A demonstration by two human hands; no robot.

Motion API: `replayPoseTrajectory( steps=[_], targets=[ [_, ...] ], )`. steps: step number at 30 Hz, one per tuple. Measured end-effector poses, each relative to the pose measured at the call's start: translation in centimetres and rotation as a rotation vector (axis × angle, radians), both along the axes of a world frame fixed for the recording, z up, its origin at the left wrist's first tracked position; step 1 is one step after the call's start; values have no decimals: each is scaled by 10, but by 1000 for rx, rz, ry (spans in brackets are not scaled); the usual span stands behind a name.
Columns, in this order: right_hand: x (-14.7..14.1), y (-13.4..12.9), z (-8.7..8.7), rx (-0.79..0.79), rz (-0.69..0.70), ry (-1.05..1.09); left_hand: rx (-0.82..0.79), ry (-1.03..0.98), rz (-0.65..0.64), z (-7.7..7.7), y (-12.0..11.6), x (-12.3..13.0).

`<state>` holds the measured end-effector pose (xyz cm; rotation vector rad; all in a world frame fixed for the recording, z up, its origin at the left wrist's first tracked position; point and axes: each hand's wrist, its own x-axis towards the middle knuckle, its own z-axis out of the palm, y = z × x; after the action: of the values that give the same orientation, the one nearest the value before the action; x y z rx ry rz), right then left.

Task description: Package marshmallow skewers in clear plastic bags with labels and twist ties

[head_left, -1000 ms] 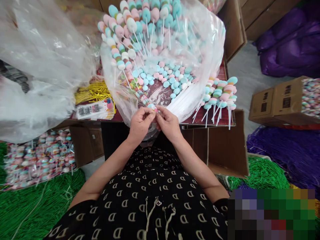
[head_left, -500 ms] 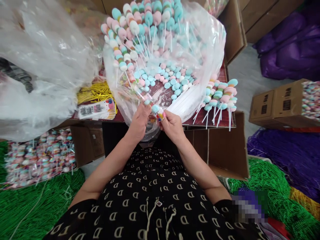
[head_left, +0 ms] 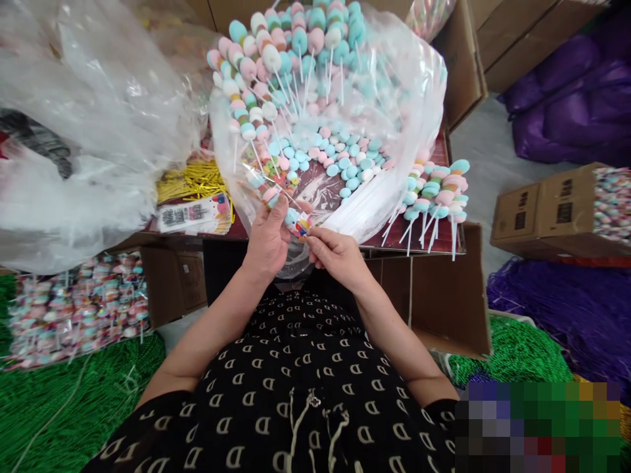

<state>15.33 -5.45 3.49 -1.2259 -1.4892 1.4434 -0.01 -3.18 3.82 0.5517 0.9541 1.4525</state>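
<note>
My left hand [head_left: 269, 240] grips a pastel marshmallow candy skewer [head_left: 271, 196] that slants up and left over a clear plastic bag [head_left: 409, 85]. My right hand [head_left: 338, 256] pinches near the skewer's lower end, beside a small colourful piece of wrapping or label [head_left: 302, 227]. Its exact nature is too small to tell. Inside the bag lies a heap of pink, blue and white candy skewers [head_left: 296, 66] with white sticks. More skewers [head_left: 438, 194] rest on the dark red table top [head_left: 424, 243] to the right of the bag.
Gold twist ties [head_left: 190, 182] and printed cards [head_left: 194, 217] lie left of my hands under loose plastic sheeting [head_left: 83, 118]. Cardboard boxes [head_left: 552, 213], purple tinsel [head_left: 557, 309], green tinsel [head_left: 64, 407] and bagged candy [head_left: 79, 309] surround the table on the floor.
My hands have moved apart, and my left hand has turned more upright. The skewer now slants up and left from my fingers, and the colourful piece shows at its lower end.
</note>
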Motion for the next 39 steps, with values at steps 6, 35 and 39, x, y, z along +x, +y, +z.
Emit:
replayPoseTrajectory(
  steps=[6, 35, 39],
  targets=[
    [-12, -5, -6, -3, -166, 78, 41, 157, -182, -16, -12, 3],
    [-17, -11, -19, 262, -142, -66, 97, 485, -144, -8, -11, -26],
    [-20, -14, -19, 257, -115, -57, 80, 189, -188, 2, -1, -21]
  ],
)
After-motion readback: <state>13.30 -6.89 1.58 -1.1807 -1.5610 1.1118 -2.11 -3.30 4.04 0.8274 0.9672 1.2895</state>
